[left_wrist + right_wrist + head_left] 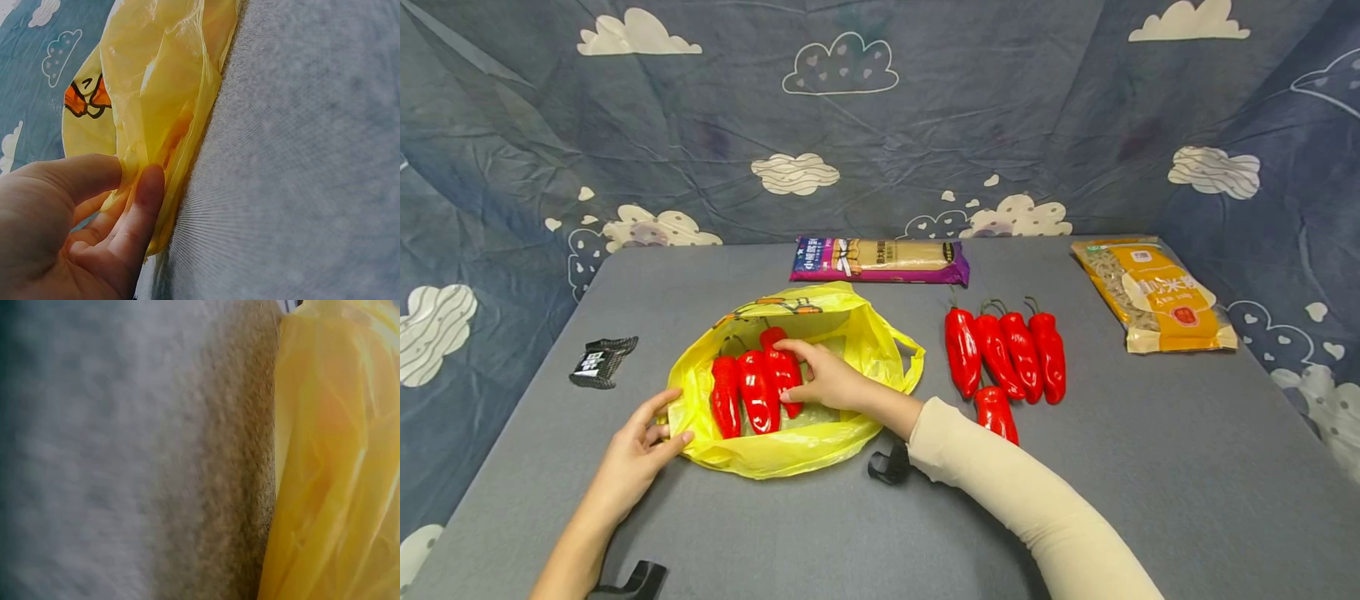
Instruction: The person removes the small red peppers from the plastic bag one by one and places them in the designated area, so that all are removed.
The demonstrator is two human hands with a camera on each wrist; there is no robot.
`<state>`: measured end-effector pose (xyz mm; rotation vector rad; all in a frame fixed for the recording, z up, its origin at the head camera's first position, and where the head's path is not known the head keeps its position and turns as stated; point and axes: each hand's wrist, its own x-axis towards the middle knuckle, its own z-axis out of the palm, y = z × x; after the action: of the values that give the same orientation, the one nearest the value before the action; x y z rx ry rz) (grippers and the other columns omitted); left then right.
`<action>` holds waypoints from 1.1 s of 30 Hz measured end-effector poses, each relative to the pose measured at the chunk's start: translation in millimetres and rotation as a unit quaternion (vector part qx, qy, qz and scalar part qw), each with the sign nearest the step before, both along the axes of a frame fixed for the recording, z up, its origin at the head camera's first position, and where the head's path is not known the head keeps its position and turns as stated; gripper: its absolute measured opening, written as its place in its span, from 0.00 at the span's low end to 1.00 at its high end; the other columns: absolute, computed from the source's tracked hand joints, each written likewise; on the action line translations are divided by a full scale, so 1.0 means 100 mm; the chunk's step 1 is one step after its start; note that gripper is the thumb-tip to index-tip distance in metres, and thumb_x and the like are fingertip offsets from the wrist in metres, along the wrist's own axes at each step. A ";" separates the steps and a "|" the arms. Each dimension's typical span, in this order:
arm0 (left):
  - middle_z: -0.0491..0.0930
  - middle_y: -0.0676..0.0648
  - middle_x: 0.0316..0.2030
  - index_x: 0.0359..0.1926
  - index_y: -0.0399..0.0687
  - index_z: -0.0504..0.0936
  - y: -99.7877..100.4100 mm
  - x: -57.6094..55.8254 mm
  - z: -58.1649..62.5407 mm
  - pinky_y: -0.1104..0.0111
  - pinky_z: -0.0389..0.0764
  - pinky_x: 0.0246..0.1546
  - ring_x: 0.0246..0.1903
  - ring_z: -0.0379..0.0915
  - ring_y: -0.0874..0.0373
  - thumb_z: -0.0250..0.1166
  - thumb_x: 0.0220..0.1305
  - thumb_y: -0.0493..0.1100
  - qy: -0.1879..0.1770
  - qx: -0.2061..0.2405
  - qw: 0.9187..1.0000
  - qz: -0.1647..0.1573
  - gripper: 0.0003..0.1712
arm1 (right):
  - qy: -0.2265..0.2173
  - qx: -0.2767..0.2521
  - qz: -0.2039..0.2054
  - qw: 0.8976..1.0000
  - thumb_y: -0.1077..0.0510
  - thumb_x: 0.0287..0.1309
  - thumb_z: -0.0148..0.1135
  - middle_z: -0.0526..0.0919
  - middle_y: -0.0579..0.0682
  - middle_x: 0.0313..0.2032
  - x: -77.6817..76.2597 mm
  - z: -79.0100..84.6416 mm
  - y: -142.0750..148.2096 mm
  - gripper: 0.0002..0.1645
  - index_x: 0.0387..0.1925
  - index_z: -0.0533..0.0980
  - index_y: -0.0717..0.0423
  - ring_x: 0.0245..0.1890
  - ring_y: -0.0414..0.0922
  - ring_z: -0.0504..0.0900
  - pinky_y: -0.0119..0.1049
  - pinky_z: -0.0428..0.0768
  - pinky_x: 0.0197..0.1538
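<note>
A yellow plastic bag (722,450) lies open-mouthed on the table, with three red peppers inside. My left hand (632,454) pinches the bag's left edge; the left wrist view shows the thumb and fingers of that hand (94,212) on the gathered plastic (162,81). Inside the bag, my right hand (827,379) grips the rightmost red pepper (782,367) between thumb and fingers. Beside it lie the middle pepper (758,392) and the left pepper (726,396). The right wrist view holds only the bag's side (331,456) and the table; my right hand is out of sight there.
Several more red peppers (1048,358) lie right of the bag, one partly behind my right sleeve (1000,475). A purple noodle pack (880,260) sits at the back edge. An orange-and-clear food pack (1165,296) lies far right, a small black packet (602,362) at left.
</note>
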<state>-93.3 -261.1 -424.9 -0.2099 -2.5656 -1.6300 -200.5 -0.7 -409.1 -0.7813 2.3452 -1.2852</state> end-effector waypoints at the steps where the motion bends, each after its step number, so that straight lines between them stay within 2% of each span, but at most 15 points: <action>1: 0.73 0.49 0.35 0.61 0.34 0.60 0.00 0.00 0.00 0.75 0.70 0.20 0.28 0.71 0.68 0.61 0.55 0.28 0.000 -0.002 1.000 0.001 0.32 | -0.004 -0.002 -0.001 1.000 0.57 0.45 0.69 0.68 0.51 0.36 0.00 0.00 -0.01 0.41 0.62 0.62 0.48 0.20 0.39 0.62 0.28 0.63 0.25; 5: 0.69 0.47 0.37 0.61 0.35 0.60 0.00 0.00 0.00 0.74 0.68 0.18 0.28 0.69 0.69 0.61 0.55 0.28 -0.003 -0.009 1.000 0.002 0.32 | -0.035 -0.022 -0.001 0.999 0.62 0.43 0.70 0.71 0.51 0.33 0.00 0.02 -0.05 0.43 0.61 0.61 0.49 0.15 0.38 0.62 0.27 0.64 0.21; 8: 0.67 0.46 0.38 0.61 0.35 0.60 0.00 0.00 0.00 0.74 0.68 0.19 0.28 0.70 0.69 0.60 0.56 0.28 -0.003 -0.009 1.000 0.001 0.32 | -0.075 -0.049 -0.002 0.996 0.67 0.43 0.69 0.74 0.52 0.32 0.00 0.04 -0.06 0.44 0.62 0.60 0.50 0.17 0.38 0.70 0.27 0.71 0.24; 12: 0.70 0.49 0.37 0.61 0.35 0.60 0.00 0.00 -0.01 0.74 0.69 0.19 0.28 0.71 0.68 0.61 0.55 0.28 -0.001 -0.009 1.000 0.000 0.32 | -0.096 -0.052 -0.012 0.994 0.71 0.44 0.66 0.75 0.53 0.29 0.01 0.06 -0.05 0.44 0.62 0.60 0.48 0.20 0.39 0.74 0.29 0.74 0.26; 14: 0.72 0.50 0.36 0.61 0.35 0.60 0.00 0.00 -0.01 0.74 0.68 0.19 0.28 0.71 0.68 0.61 0.55 0.28 0.000 -0.009 1.000 0.001 0.32 | -0.093 -0.036 -0.018 0.995 0.70 0.45 0.66 0.73 0.52 0.28 0.02 0.07 -0.03 0.43 0.62 0.61 0.46 0.18 0.40 0.71 0.29 0.72 0.24; 21: 0.75 0.53 0.32 0.60 0.34 0.60 -0.01 -0.01 -0.02 0.73 0.67 0.17 0.27 0.70 0.69 0.61 0.54 0.27 0.001 -0.007 1.000 -0.003 0.33 | -0.138 -0.043 -0.021 0.989 0.70 0.46 0.65 0.74 0.54 0.32 0.05 0.14 0.07 0.43 0.63 0.61 0.46 0.23 0.42 0.74 0.30 0.74 0.27; 25: 0.76 0.52 0.30 0.60 0.34 0.60 -0.02 -0.02 -0.02 0.72 0.66 0.16 0.25 0.70 0.69 0.61 0.54 0.27 0.002 -0.010 1.000 -0.003 0.33 | -0.137 -0.040 -0.004 0.990 0.68 0.47 0.65 0.73 0.54 0.41 0.12 0.25 0.18 0.43 0.64 0.60 0.44 0.26 0.44 0.76 0.33 0.76 0.32; 29: 0.76 0.51 0.30 0.61 0.34 0.60 -0.02 -0.02 -0.02 0.72 0.66 0.16 0.25 0.70 0.68 0.61 0.54 0.27 0.000 -0.012 1.000 -0.002 0.33 | -0.117 -0.056 0.028 0.991 0.68 0.49 0.63 0.68 0.55 0.46 0.24 0.38 0.35 0.42 0.64 0.58 0.45 0.26 0.45 0.76 0.37 0.77 0.34; 33: 0.74 0.48 0.31 0.61 0.35 0.60 -0.01 -0.01 -0.01 0.72 0.66 0.16 0.25 0.69 0.68 0.61 0.54 0.28 -0.002 -0.017 1.000 -0.001 0.33 | -0.093 -0.085 0.044 0.991 0.67 0.50 0.63 0.66 0.53 0.49 0.40 0.50 0.58 0.42 0.65 0.58 0.45 0.36 0.46 0.74 0.38 0.77 0.35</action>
<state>-94.7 -262.1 -425.9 -0.2107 -2.5986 -1.5895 -161.0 56.9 -358.9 -0.7712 2.0538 -1.4669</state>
